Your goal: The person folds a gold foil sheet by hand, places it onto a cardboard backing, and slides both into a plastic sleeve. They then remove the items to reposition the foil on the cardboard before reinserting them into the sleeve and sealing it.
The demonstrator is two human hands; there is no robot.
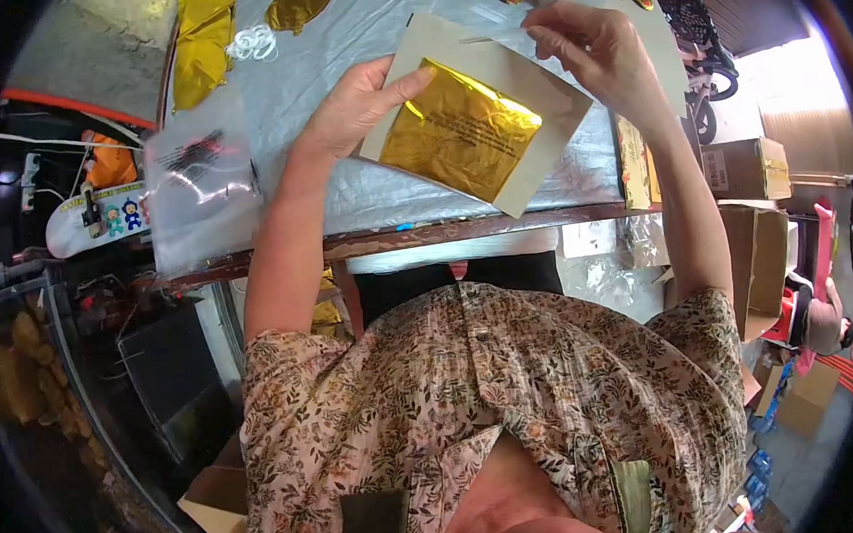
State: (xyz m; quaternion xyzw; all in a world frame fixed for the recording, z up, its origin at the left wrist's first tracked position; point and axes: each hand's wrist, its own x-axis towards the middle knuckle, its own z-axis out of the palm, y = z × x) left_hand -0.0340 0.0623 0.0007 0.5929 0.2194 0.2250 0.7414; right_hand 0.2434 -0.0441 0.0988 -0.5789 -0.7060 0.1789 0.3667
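Note:
My left hand (370, 101) grips the left edge of a beige card sheet (512, 200), thumb on top. On the card lies a flat, folded gold foil balloon (458, 130) with small dark printing, pressed under that thumb at its upper corner. My right hand (597, 50) is above the card's upper right edge, fingers pinched together. A thin pale strip (492, 40) runs left from its fingertips over the card; its exact kind is too small to tell.
Clear plastic bags (201, 196) lie at the table's left edge, near a coil of white ribbon (253, 44) and more gold foil (202, 61). A gold-printed box (633, 159) stands at the right edge. Cardboard boxes (749, 167), a bicycle and another person (820, 318) are farther right.

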